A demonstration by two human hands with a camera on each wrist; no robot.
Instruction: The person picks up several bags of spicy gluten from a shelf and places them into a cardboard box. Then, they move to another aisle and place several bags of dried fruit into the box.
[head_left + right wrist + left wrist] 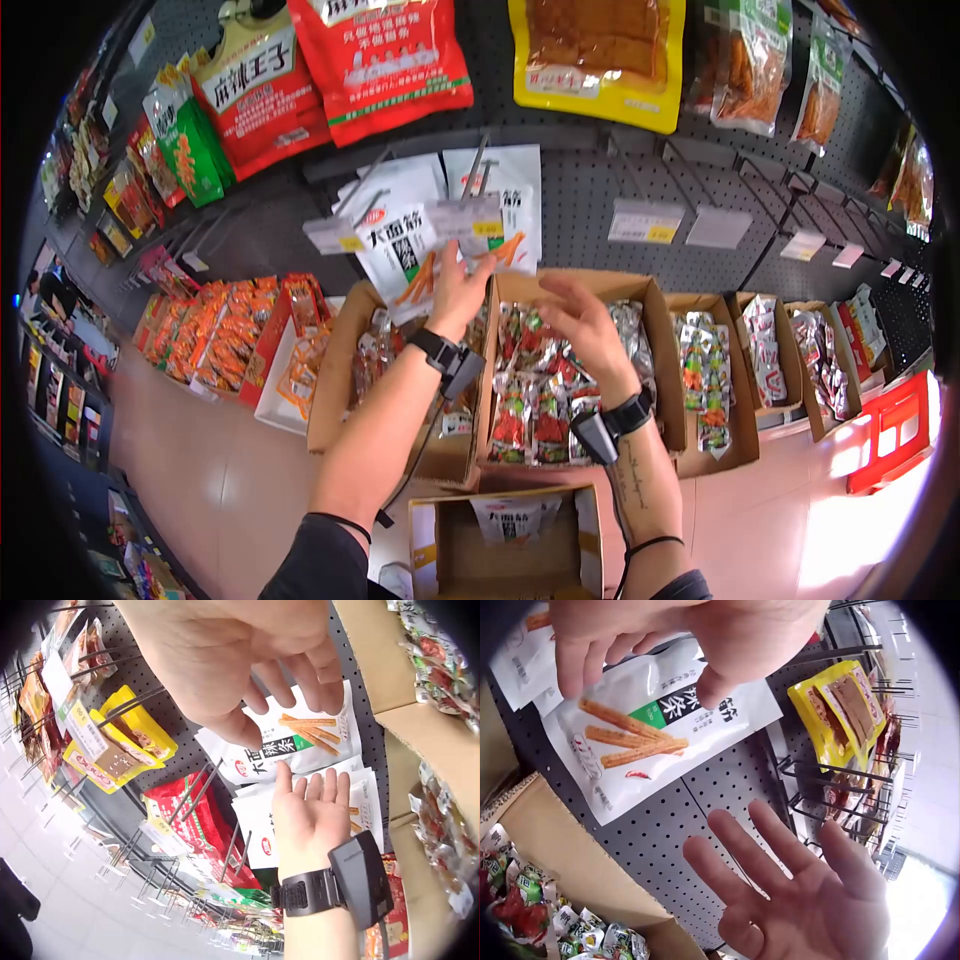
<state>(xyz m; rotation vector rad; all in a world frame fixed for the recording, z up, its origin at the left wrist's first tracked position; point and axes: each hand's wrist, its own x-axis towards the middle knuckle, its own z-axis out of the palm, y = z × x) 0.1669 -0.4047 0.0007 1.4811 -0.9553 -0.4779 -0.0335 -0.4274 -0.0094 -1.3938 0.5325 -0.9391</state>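
White packets with printed orange sticks (400, 235) hang from hooks on the pegboard, partly behind price tags. My left hand (462, 297) is at their lower edges, fingers extended; in the left wrist view this hand (682, 634) lies over the front of one packet (641, 735). Whether it touches the packet firmly, I cannot tell. My right hand (588, 328) hovers above a carton of small packs (560, 400), its fingers spread and nothing in them. The right wrist view has the left hand (311, 817) palm up before a packet (300, 739).
Below the forearms stands a cardboard box (505, 580) with a white packet (515, 520) inside. Cartons of small snacks line the shelf base, orange packs (215, 335) at the left. Red bags (385, 70) and a yellow bag (598, 60) hang above. A red stool (895, 430) is at the right.
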